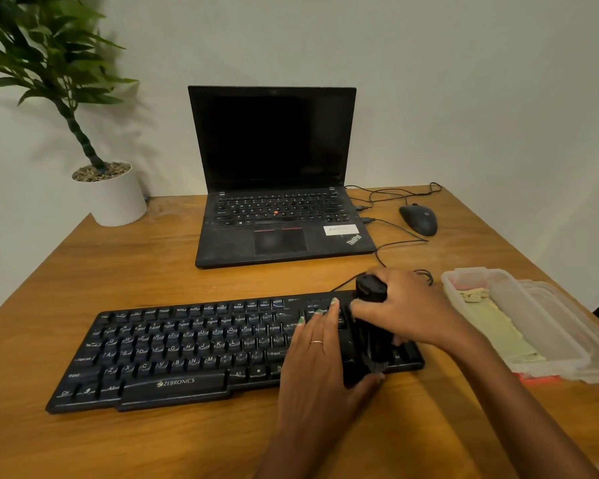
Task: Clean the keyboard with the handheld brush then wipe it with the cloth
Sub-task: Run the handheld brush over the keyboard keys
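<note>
Black keyboard (201, 350) lay near on the wooden bench (153, 257), long side running left to right. Right hand (408, 312) curled round a black handheld brush (372, 316), held over the keyboard's right end, bristle end pointing near, close above the keys. Left hand (320, 357) laid flat with fingers straight on the keys just left of the brush, thumb at the keyboard's near edge. Yellowish cloth (498, 326) sat in a clear plastic box (547, 357) at right, just beside the keyboard. Farther back, open laptop (277, 181) with dark screen, black mouse (418, 218) to its right, cables trailing between. White potted plant (113, 193) stood at far left against the wall.
</note>
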A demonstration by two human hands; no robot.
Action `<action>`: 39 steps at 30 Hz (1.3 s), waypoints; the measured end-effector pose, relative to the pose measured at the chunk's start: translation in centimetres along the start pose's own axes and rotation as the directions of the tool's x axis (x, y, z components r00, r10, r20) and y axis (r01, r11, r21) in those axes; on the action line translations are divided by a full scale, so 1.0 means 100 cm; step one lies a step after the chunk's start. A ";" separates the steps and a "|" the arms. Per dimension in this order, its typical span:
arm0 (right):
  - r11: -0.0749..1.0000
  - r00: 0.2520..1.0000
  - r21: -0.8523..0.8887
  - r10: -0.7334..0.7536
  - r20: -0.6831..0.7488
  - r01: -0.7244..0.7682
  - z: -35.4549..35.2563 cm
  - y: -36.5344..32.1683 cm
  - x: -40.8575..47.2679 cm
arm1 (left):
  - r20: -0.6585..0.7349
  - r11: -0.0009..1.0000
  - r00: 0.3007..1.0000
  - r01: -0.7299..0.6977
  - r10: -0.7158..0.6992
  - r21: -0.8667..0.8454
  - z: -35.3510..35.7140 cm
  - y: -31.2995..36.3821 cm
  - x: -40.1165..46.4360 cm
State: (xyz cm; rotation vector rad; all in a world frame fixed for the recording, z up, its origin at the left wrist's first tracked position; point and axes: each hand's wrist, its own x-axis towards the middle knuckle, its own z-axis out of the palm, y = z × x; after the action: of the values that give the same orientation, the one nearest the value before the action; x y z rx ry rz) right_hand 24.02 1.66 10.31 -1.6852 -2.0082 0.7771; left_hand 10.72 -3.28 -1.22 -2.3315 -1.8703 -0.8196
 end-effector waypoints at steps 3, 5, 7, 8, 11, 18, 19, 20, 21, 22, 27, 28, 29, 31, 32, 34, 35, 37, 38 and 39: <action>0.996 0.999 -0.084 0.016 -0.038 -0.019 -0.002 -0.003 0.003 | 0.001 1.000 1.000 0.005 -0.005 0.017 -0.002 0.001 0.000; 0.979 0.963 -0.201 -0.044 -0.265 -0.011 0.008 -0.003 0.013 | 0.003 0.999 1.000 0.017 -0.017 0.033 -0.003 0.002 0.001; 0.982 0.903 -0.188 -0.093 -0.419 0.014 0.020 -0.003 0.018 | -0.006 0.998 1.000 0.017 -0.016 0.053 -0.004 0.002 0.001; 0.985 0.889 -0.170 -0.103 -0.446 0.028 0.024 -0.001 0.018 | -0.010 0.999 1.000 0.011 -0.011 0.047 -0.004 0.001 0.001; 0.987 0.925 -0.145 -0.118 -0.361 0.069 0.023 -0.001 0.004 | -0.007 1.000 1.000 -0.001 0.001 -0.024 -0.001 0.000 0.000; 0.989 0.984 -0.140 -0.072 -0.163 0.049 0.007 -0.003 -0.013 | 0.012 0.999 1.000 -0.005 0.005 -0.047 0.001 -0.001 -0.001; 0.985 0.964 -0.171 -0.068 -0.256 0.024 0.008 -0.003 -0.008 | 0.016 1.000 1.000 0.002 -0.002 -0.022 0.000 -0.001 0.000; 0.983 0.933 -0.186 -0.066 -0.355 -0.001 0.010 -0.002 -0.005 | 0.016 1.000 1.000 0.007 -0.007 -0.007 -0.001 0.000 0.000; 0.986 0.902 -0.166 -0.061 -0.427 -0.012 0.012 -0.001 -0.004 | 0.011 1.000 1.000 0.008 -0.008 0.000 -0.002 0.000 0.001; 0.993 0.885 -0.122 -0.055 -0.462 -0.002 0.014 0.000 -0.005 | 0.004 1.000 1.000 0.007 -0.007 0.004 -0.002 0.000 0.001; 0.998 0.974 0.036 -0.047 -0.222 0.056 0.009 0.007 -0.024 | -0.036 0.999 0.999 -0.034 0.033 -0.015 0.000 -0.001 0.000; 0.995 0.985 0.082 -0.034 -0.169 0.049 0.007 0.008 -0.026 | -0.041 0.999 0.998 -0.041 0.040 -0.027 0.000 -0.001 0.000; 0.993 0.990 0.111 -0.015 -0.138 0.031 0.005 0.010 -0.026 | -0.034 0.999 0.999 -0.037 0.036 -0.035 0.000 -0.001 0.000; 0.998 0.984 0.066 0.033 -0.176 -0.021 0.003 0.014 -0.021 | -0.019 0.999 1.000 -0.016 0.016 -0.032 0.000 0.000 0.000; 0.998 0.967 0.027 0.056 -0.247 -0.051 0.004 0.017 -0.018 | -0.015 1.000 1.000 -0.007 0.007 -0.029 0.000 0.000 0.000; 0.996 0.905 -0.018 0.074 -0.418 -0.089 0.010 0.017 -0.016 | -0.005 1.000 1.000 0.003 -0.003 -0.023 0.000 -0.001 0.001; 0.996 0.873 -0.046 0.046 -0.485 -0.078 0.014 0.015 -0.018 | -0.006 1.000 1.000 -0.001 0.001 -0.019 0.001 -0.001 0.001; 0.995 0.872 -0.100 -0.036 -0.487 -0.014 0.023 0.008 -0.028 | -0.022 0.999 1.000 -0.021 0.020 -0.046 0.003 -0.002 0.001; 0.995 0.901 -0.097 -0.063 -0.430 0.023 0.026 0.005 -0.032 | -0.030 0.997 0.999 -0.034 0.032 -0.075 0.004 -0.003 0.000; 0.996 0.931 -0.081 -0.067 -0.358 0.040 0.026 0.005 -0.034 | -0.034 0.994 0.999 -0.043 0.039 -0.102 0.005 -0.003 0.000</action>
State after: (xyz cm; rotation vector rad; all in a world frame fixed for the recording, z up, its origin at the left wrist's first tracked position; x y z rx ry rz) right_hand 23.44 -2.04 8.20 -1.6630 -1.8324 0.3458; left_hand 10.62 -3.03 -1.69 -2.3916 -1.8026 -0.9649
